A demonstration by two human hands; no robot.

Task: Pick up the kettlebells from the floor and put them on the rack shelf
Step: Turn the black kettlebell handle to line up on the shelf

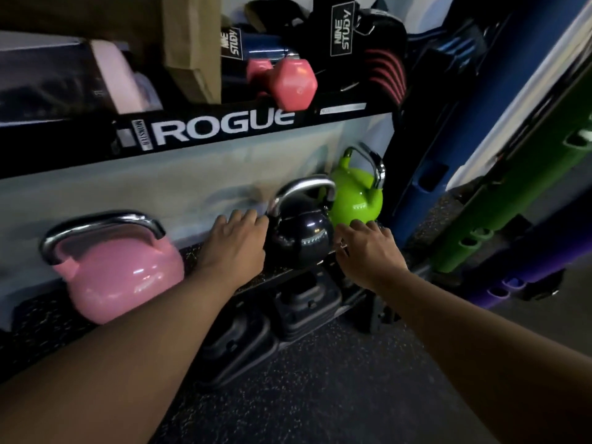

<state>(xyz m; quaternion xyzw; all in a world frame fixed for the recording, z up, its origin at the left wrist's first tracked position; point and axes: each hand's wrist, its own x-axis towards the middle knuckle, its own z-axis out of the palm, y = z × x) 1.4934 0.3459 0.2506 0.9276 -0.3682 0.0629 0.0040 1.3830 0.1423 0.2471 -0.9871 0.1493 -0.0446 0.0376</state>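
**Both hands at the black kettlebell on the shelf**

Three kettlebells stand upright on the rack shelf, a speckled rubber surface below the black beam marked ROGUE. The pink kettlebell sits at the left, well apart from the other two. The black kettlebell stands toward the right, and the green kettlebell is just behind and to the right of it, the two touching or nearly so (blur makes the gap hard to judge). All three have bright metal handles.

The left hand lies flat against the left side of the black kettlebell, fingers spread and extended, palm down, not wrapped around anything. The right hand is at the kettlebell's right side, fingers loosely splayed, fingertips close to the base of the green one; it grips nothing either. A ring shows on one of its fingers. Neither hand is on a handle.

Above the beam, an upper shelf holds a pink dumbbell, a brown box and black straps. Under the shelf, dark weights rest on the speckled floor. Green, blue and purple rolled mats lean at the right.
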